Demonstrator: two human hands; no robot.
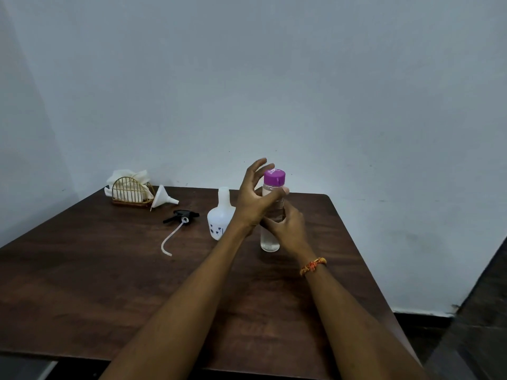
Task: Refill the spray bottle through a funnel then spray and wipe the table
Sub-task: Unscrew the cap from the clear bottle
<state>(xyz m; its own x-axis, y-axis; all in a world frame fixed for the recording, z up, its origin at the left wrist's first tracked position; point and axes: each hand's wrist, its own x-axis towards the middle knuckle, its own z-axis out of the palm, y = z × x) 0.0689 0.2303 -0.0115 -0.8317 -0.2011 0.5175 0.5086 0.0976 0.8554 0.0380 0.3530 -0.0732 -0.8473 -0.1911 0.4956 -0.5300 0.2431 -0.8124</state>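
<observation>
Dark wooden tabletop (115, 283); both forearms reach in over its near edge toward the middle. A beaded orange bracelet (313, 265) sits on the right wrist.

Right hand (288, 226): fingers curled round the lower body of a clear water bottle (270, 242), gripping it. The bottle stands upright on the tabletop, right of centre, with clear liquid visible at the bottom. Purple cap (274, 177) on top, in place.

Left hand (253, 198): crosses in front of the bottle's upper part. Thumb lies against the bottle just below the cap; the other fingers are spread and lifted, beside the cap, apart from it. Loose hold, not a full grip.

Spray bottle (219, 220): white, translucent, upright, just left of the left wrist and partly hidden by it. Neck open, no head fitted. Small dark print near its base.

Spray head (181, 215): black trigger, lies flat on the tabletop left of the spray bottle, apart from it; its white dip tube curves toward the near edge.

Funnel (162, 200): white, on its side near the far left corner, spout pointing right.

Wire holder (131, 192): gold-coloured, at the far left corner, touching the funnel's rim, with white tissues (129, 175) in it. Pale wall behind.
</observation>
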